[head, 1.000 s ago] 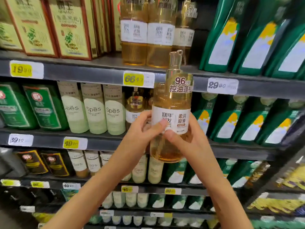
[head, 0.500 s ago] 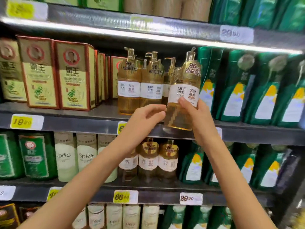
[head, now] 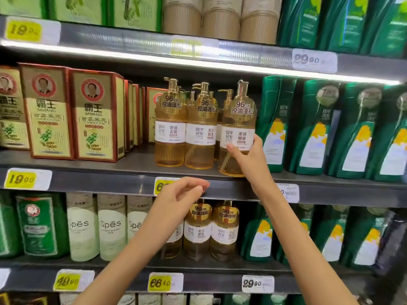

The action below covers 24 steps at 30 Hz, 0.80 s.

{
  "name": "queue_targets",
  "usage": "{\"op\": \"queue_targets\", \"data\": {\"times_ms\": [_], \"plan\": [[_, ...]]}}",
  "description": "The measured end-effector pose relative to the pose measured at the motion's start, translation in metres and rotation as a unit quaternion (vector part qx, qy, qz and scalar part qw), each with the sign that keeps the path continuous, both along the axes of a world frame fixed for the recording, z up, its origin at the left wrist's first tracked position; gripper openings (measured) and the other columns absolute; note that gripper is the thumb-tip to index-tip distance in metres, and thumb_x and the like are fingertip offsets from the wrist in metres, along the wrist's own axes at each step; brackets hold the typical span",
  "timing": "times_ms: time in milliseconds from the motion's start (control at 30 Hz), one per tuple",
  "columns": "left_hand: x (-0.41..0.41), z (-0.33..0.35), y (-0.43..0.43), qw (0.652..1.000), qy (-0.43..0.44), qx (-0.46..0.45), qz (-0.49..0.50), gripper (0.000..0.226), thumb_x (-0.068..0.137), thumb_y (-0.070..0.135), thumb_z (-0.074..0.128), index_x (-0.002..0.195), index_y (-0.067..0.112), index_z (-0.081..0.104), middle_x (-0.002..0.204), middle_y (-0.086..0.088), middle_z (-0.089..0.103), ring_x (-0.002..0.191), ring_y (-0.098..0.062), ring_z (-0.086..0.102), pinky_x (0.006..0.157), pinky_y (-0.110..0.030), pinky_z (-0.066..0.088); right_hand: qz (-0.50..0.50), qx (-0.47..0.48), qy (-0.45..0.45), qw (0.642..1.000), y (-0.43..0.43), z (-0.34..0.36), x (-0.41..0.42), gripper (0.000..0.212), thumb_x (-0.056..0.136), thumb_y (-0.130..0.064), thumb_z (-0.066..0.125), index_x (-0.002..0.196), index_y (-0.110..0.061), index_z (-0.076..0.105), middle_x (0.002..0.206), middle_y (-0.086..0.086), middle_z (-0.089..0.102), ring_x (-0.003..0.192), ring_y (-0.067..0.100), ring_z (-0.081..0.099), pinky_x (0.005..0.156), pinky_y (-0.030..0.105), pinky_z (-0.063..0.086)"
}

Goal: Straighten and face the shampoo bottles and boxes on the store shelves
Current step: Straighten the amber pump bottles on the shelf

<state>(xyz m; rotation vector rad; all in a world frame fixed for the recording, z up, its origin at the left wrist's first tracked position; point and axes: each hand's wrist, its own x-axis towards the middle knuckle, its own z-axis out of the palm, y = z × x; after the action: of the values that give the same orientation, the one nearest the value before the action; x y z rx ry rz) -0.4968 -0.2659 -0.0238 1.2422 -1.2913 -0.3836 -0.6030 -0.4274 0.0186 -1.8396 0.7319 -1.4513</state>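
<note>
On the shelf (head: 136, 164) front, three amber bottles (head: 200, 137).

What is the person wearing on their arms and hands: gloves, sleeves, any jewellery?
Nothing that shows. The left hand and the right hand are bare, with no gloves, rings or watch visible. The left forearm and the right forearm are uncovered too; no sleeve reaches into the picture.

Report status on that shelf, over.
Right hand grips amber pump bottle, label out, at shelf front. Left hand free below shelf lip. Green bottles close beside it.
</note>
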Motion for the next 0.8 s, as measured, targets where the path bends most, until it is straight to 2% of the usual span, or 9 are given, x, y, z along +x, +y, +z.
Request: {"op": "queue_targets", "data": {"times_ms": [167,367,500,667,800], "plan": [[-0.004,-0.023,0.003,0.999,0.029,0.019,-0.007,0.018,0.09,0.012,0.053,0.095,0.02,0.069,0.098,0.011,0.071,0.095,0.0,0.064,0.08,-0.006,0.044,-0.032,-0.003,0.057,0.998,-0.007,0.001,0.003,0.051,0.088,-0.03,0.064,0.131,-0.014,0.042,0.123,0.0,0.056,0.105,0.008,0.051,0.082,0.02,0.038],[-0.006,-0.052,0.007,0.997,0.037,0.064,-0.013,0.018,0.09,0.013,0.054,0.092,0.025,0.069,0.095,0.013,0.072,0.093,0.003,0.064,0.077,-0.005,0.044,-0.14,-0.036,0.114,0.983,-0.008,-0.014,0.005,0.05,0.081,-0.033,0.072,0.118,-0.005,0.054,0.117,0.009,0.062,0.109,0.023,0.058,0.081,0.024,0.042],[-0.006,-0.056,0.008,0.996,0.048,0.078,-0.014,0.019,0.09,0.012,0.054,0.091,0.025,0.069,0.093,0.013,0.072,0.09,0.005,0.064,0.074,-0.003,0.043,-0.124,-0.008,0.167,0.978,-0.012,-0.006,0.009,0.054,0.085,-0.032,0.068,0.123,0.0,0.048,0.124,0.014,0.058,0.115,0.028,0.054,0.089,0.032,0.044],[-0.006,-0.058,0.01,0.995,0.051,0.079,-0.021,0.018,0.09,0.012,0.054,0.093,0.022,0.069,0.093,0.012,0.072,0.092,0.003,0.064,0.074,-0.003,0.043,-0.102,0.0,0.184,0.978,-0.017,-0.003,0.009,0.055,0.087,-0.031,0.066,0.127,0.0,0.046,0.129,0.012,0.057,0.119,0.025,0.053,0.082,0.023,0.04],[-0.009,-0.059,0.012,0.995,0.052,0.078,-0.023,0.019,0.091,0.011,0.052,0.094,0.02,0.069,0.094,0.012,0.072,0.093,0.004,0.064,0.074,-0.003,0.043,-0.093,-0.003,0.205,0.974,-0.01,-0.005,0.004,0.052,0.089,-0.033,0.063,0.128,-0.003,0.048,0.126,0.011,0.059,0.116,0.024,0.055,0.087,0.026,0.043]]}}
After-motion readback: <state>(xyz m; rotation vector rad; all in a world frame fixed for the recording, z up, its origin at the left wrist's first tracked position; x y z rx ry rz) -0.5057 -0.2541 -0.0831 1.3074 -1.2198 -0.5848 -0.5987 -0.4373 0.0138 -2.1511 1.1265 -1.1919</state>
